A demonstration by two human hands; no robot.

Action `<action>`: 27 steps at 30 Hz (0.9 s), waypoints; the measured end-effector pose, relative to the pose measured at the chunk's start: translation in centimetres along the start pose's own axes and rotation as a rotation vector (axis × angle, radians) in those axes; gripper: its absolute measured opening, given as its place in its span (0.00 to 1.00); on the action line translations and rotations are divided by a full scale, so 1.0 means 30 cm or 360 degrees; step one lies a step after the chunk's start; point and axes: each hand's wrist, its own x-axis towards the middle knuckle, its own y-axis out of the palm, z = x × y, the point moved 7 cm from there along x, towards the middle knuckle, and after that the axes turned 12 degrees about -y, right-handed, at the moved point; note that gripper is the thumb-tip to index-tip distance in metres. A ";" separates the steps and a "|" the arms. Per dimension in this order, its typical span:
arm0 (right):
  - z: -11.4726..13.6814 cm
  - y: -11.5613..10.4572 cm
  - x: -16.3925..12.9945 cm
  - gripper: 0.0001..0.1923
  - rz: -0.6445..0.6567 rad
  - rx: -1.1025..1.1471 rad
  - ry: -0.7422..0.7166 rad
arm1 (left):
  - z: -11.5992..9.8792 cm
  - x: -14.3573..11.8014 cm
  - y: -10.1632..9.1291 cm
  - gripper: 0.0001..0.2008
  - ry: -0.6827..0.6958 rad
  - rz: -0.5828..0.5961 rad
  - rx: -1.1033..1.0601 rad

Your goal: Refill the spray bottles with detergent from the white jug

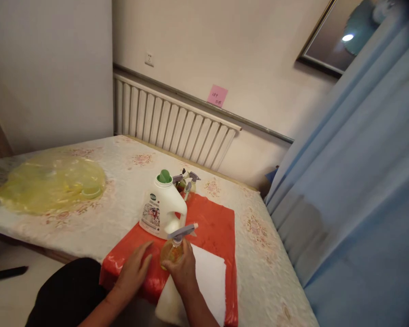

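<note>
A small spray bottle (173, 249) is gripped by the right hand (183, 269) on the red sheet (214, 227); the left hand (133, 271) rests open, flat beside it, near the detergent jug (162, 206).

Plain cream walls (225, 41) meet at a corner on the left. White ribbed radiator (172, 125) runs along the far wall under a grey rail, with a white socket (149, 59) above its left end and a pink sticky note (217, 96) above its right. Framed picture (344, 38) hangs upper right, reflecting a lamp. Blue curtain (361, 181) fills the right side. Table (259, 254) wears a pale floral cloth. Pale floor (7, 290) lower left. Light soft, even.
</note>
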 end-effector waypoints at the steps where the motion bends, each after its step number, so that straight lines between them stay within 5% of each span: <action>1: -0.003 0.005 0.001 0.27 -0.0004 -0.0008 0.0015 | 0.014 0.014 -0.011 0.18 -0.0012 -0.0034 0.0028; 14: -0.012 0.022 0.012 0.24 -0.0070 -0.0063 0.0096 | 0.083 0.183 0.014 0.14 -0.0043 0.0094 0.0321; 18: -0.026 0.010 0.029 0.24 0.0051 0.0015 0.0227 | 0.096 0.189 0.016 0.14 -0.0051 0.0133 0.0406; 22: -0.019 -0.037 0.060 0.27 0.0082 0.0216 0.0456 | 0.125 0.191 0.033 0.17 -0.0054 0.0179 0.0471; 27: -0.006 -0.133 0.126 0.21 0.0123 0.0292 0.0449 | 0.162 0.200 0.060 0.20 -0.0054 0.0256 0.0563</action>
